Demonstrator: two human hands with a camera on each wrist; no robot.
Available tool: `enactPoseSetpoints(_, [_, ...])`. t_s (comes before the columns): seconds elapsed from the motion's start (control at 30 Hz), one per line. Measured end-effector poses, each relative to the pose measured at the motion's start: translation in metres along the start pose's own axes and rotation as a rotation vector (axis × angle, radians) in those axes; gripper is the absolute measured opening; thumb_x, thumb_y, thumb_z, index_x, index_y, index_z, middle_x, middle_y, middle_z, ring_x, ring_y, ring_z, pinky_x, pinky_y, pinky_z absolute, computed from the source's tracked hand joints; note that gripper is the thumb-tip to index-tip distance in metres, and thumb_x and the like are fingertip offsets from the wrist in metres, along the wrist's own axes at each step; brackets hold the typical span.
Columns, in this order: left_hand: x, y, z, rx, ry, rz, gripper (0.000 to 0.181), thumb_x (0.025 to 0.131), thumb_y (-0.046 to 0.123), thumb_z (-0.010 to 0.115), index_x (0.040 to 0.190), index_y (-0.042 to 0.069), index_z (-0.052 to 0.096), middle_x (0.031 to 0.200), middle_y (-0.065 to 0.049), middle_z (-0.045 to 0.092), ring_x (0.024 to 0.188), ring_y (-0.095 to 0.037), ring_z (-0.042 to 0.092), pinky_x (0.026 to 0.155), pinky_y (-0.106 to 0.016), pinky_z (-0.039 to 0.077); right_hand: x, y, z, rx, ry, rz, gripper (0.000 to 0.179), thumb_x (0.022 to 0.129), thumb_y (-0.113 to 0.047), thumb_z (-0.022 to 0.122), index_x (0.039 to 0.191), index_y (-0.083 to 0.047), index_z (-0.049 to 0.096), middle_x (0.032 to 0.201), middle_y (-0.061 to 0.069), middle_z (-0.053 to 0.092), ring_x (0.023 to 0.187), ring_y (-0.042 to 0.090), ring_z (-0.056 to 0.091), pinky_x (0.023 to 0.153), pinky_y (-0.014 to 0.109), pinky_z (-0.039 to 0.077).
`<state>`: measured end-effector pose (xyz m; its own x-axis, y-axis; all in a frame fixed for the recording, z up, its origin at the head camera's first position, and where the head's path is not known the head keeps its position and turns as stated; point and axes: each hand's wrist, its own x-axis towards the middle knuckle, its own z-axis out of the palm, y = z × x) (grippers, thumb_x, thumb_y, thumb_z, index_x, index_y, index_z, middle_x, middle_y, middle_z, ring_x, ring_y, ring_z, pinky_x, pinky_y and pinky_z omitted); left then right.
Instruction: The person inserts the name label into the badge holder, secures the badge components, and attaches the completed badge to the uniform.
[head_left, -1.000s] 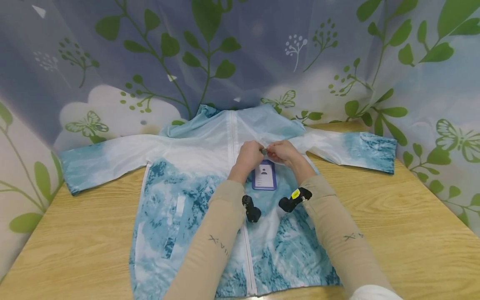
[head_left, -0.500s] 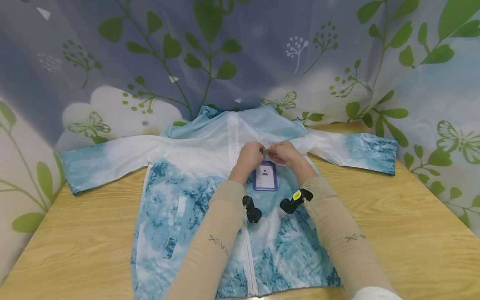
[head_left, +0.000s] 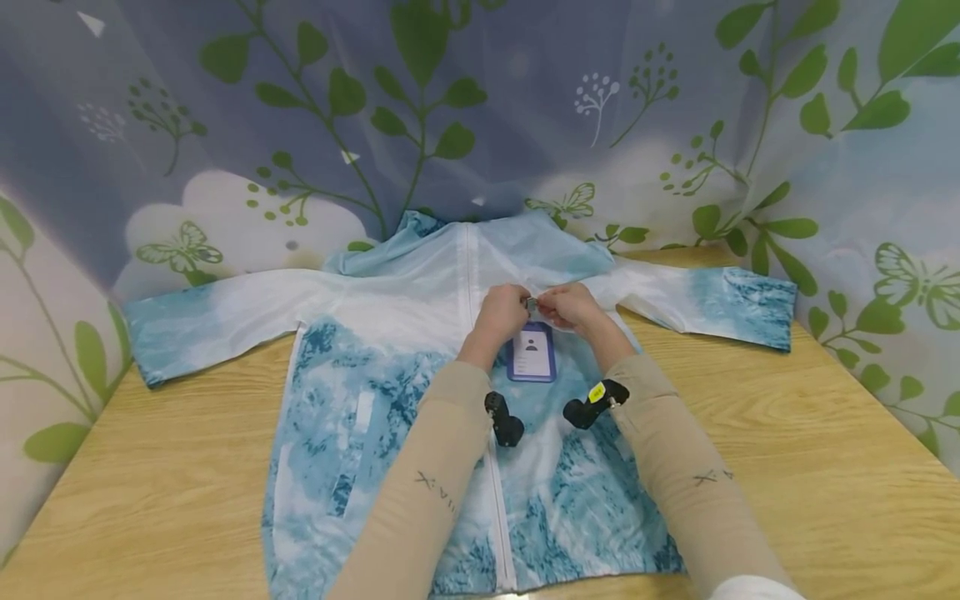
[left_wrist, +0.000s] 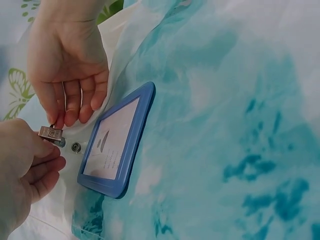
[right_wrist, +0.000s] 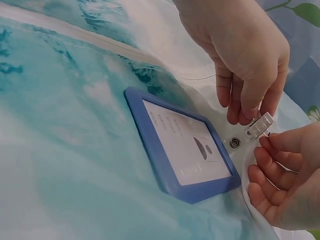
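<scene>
A blue-framed ID badge lies on the upper chest of a blue and white zip-up jacket. At the badge's top, a small metal badge clip hangs on a clear strap with a snap button. My left hand pinches the clip between thumb and fingers. From the other side, my right hand pinches at the clip's dark end with thumb and forefinger, its other fingers curled loosely beside the fabric. Whether some jacket cloth is also caught there, I cannot tell.
The jacket lies front up on a wooden table, its left-side sleeve and right-side sleeve spread out. Behind stands a leaf-patterned curtain. Black wrist cameras sit on both forearms.
The head view has shifted very slightly. Both hands stay at the clip, with only tiny finger movement, and the badge and jacket lie as before.
</scene>
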<state>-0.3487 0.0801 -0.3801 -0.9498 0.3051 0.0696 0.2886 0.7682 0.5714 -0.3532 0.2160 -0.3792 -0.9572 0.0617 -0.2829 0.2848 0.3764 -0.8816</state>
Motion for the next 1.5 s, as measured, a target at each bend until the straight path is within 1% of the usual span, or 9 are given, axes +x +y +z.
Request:
enactPoseSetpoints(0.2, [0.001, -0.003, 0.004, 0.014, -0.017, -0.019, 0.037, 0.092, 0.004, 0.05, 0.128, 0.002, 0.054, 0.12, -0.013, 0.058, 0.102, -0.024, 0.059, 0.082, -0.034, 0.049, 0.001, 0.003, 0.004, -0.06, 0.026, -0.06, 0.029, 0.096, -0.016, 0.049, 0.111, 0.004, 0.063, 0.084, 0.004, 0.058, 0.071, 0.011, 0.051, 0.059, 0.021, 0.043])
enactPoseSetpoints(0.33, [0.001, -0.005, 0.005, 0.011, -0.019, -0.037, 0.039, 0.091, 0.004, 0.051, 0.13, 0.002, 0.051, 0.123, -0.014, 0.056, 0.105, -0.025, 0.057, 0.084, -0.035, 0.049, 0.0, 0.005, 0.007, -0.072, 0.057, -0.078, 0.029, 0.096, -0.017, 0.05, 0.112, 0.003, 0.064, 0.085, 0.005, 0.06, 0.072, 0.011, 0.052, 0.06, 0.022, 0.043])
enactPoseSetpoints(0.53, [0.002, -0.007, 0.003, 0.002, -0.016, -0.05, 0.043, 0.091, 0.006, 0.053, 0.133, 0.003, 0.049, 0.129, -0.013, 0.053, 0.111, -0.025, 0.054, 0.088, -0.035, 0.047, 0.003, 0.003, 0.008, -0.083, 0.073, -0.05, 0.029, 0.096, -0.018, 0.05, 0.112, 0.002, 0.064, 0.088, 0.007, 0.06, 0.075, 0.013, 0.053, 0.061, 0.022, 0.044])
enactPoseSetpoints(0.73, [0.001, -0.004, -0.001, 0.015, -0.02, -0.051, 0.041, 0.092, 0.007, 0.05, 0.132, 0.004, 0.05, 0.128, -0.012, 0.054, 0.112, -0.024, 0.054, 0.089, -0.035, 0.046, 0.009, 0.005, 0.004, -0.085, 0.077, -0.019, 0.029, 0.095, -0.018, 0.051, 0.112, 0.002, 0.063, 0.087, 0.005, 0.059, 0.073, 0.012, 0.053, 0.059, 0.021, 0.043])
enactPoseSetpoints(0.97, [0.003, -0.006, -0.015, 0.059, 0.001, -0.022, 0.039, 0.09, 0.007, 0.048, 0.129, 0.003, 0.053, 0.126, -0.012, 0.056, 0.113, -0.025, 0.054, 0.093, -0.035, 0.044, 0.01, 0.004, -0.003, -0.076, 0.09, -0.066, 0.032, 0.094, -0.014, 0.05, 0.117, 0.006, 0.059, 0.098, 0.013, 0.06, 0.071, 0.011, 0.052, 0.062, 0.021, 0.044])
enactPoseSetpoints(1.07, [0.0, -0.009, -0.022, 0.079, -0.007, -0.029, 0.037, 0.093, 0.011, 0.047, 0.128, 0.004, 0.054, 0.127, -0.011, 0.056, 0.114, -0.026, 0.053, 0.094, -0.036, 0.043, 0.01, 0.004, -0.006, -0.091, 0.079, -0.076, 0.034, 0.094, -0.013, 0.049, 0.12, 0.007, 0.056, 0.106, 0.017, 0.06, 0.079, 0.014, 0.054, 0.067, 0.023, 0.045])
enactPoseSetpoints(1.27, [-0.007, -0.018, -0.039, 0.135, -0.017, -0.001, 0.032, 0.099, 0.019, 0.044, 0.121, 0.003, 0.059, 0.12, -0.012, 0.059, 0.108, -0.025, 0.056, 0.089, -0.037, 0.046, 0.006, 0.007, -0.015, -0.256, 0.073, -0.12, 0.037, 0.096, -0.017, 0.045, 0.124, 0.004, 0.054, 0.118, 0.02, 0.057, 0.107, 0.029, 0.053, 0.088, 0.036, 0.045])
enactPoseSetpoints(1.4, [-0.014, -0.026, -0.055, 0.157, -0.017, 0.014, 0.029, 0.099, 0.02, 0.043, 0.114, 0.003, 0.061, 0.111, -0.012, 0.061, 0.098, -0.024, 0.058, 0.081, -0.037, 0.048, 0.003, 0.007, -0.023, -0.35, 0.077, -0.174, 0.037, 0.095, -0.019, 0.044, 0.121, 0.004, 0.056, 0.116, 0.021, 0.058, 0.107, 0.03, 0.053, 0.09, 0.04, 0.043])
enactPoseSetpoints(1.5, [-0.022, -0.033, -0.067, 0.173, -0.022, 0.018, 0.031, 0.1, 0.02, 0.042, 0.118, 0.003, 0.059, 0.116, -0.013, 0.059, 0.103, -0.026, 0.057, 0.084, -0.038, 0.047, 0.0, 0.007, -0.029, -0.423, 0.067, -0.213, 0.038, 0.095, -0.02, 0.044, 0.121, 0.005, 0.056, 0.118, 0.021, 0.057, 0.107, 0.031, 0.052, 0.09, 0.042, 0.042])
